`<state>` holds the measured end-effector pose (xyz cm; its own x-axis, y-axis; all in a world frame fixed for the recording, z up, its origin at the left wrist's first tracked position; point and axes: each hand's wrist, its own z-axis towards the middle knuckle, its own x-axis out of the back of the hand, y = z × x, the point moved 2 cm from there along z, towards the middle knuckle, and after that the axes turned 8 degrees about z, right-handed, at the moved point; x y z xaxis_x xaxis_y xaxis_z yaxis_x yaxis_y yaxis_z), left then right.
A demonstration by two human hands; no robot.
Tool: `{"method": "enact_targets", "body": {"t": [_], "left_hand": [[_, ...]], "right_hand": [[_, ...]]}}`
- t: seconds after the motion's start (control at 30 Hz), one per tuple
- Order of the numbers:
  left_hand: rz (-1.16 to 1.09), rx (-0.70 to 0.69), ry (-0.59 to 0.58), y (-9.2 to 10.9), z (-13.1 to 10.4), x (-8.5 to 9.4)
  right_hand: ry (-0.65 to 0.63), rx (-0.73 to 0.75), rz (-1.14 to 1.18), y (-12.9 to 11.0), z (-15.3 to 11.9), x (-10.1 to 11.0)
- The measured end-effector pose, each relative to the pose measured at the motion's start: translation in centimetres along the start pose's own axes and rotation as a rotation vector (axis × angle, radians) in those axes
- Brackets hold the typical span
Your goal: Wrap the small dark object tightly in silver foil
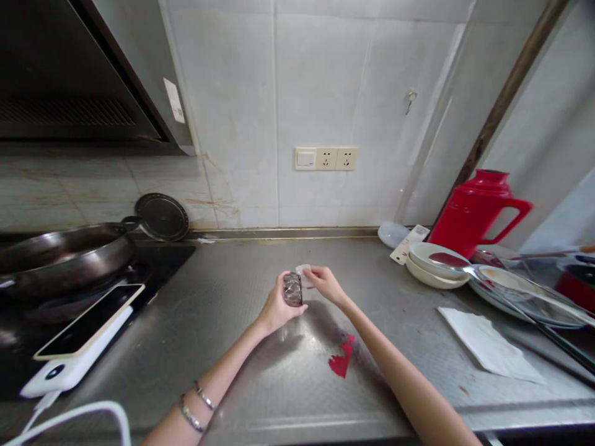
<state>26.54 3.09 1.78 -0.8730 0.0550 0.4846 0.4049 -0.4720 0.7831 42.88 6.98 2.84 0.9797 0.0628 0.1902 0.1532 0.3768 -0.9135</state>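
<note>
At six o'clock from centre, above grey metal surface | small dark silver-patterned cylinder, likely light, rigid, slick; grip sides | left hand cupping it, right hand pinching thin whitish scrap

The held container looks shiny, the countertop dully gleaming metal, the flask glossy plastic, the wall smooth tile, the napkin matt paper.

Illumination: moderate, diffuse, cool. Reference: socket panel. Below panel: steel counter returns patchy pale glare; soft-edged shadow lies under left hand. Upper left of panel: range hood dark, surface detail reduced. Right of panel: red thermos tilts outward, consistent with wide-angle distortion. Overall focus slightly soft.
</note>
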Motion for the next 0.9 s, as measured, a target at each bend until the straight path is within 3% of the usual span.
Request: {"method": "enact_targets", "body": {"t": [0.1,0.17,0.33,0.47,0.77,0.9], "left_hand": [[0.014,0.032,-0.026,0.0,-0.1,-0.1],[0.022,0.051,-0.052,0.0,-0.2,-0.3],[0.036,0.048,-0.063,-0.3,-0.3,-0.7],[0.034,0.072,-0.061,-0.5,-0.2,-0.6],[-0.022,-0.004,0.009,-1.3,0.4,-0.7],[-0.046,0.016,0.025,-1.8,0.7,-0.6]], "right_hand": [[0.138,0.136,-0.129,-0.7,0.0,0.4],[0.164,0.201,-0.122,-1.3,-0.1,0.3],[0.028,0.141,-0.007,-1.9,-0.8,-1.1],[-0.035,0.153,-0.068,-2.5,-1.6,-1.9],[-0.105,0.459,-0.174,-4.3,-3.2,-2.9],[-0.145,0.506,-0.169,-5.0,-3.7,-3.3]]}}
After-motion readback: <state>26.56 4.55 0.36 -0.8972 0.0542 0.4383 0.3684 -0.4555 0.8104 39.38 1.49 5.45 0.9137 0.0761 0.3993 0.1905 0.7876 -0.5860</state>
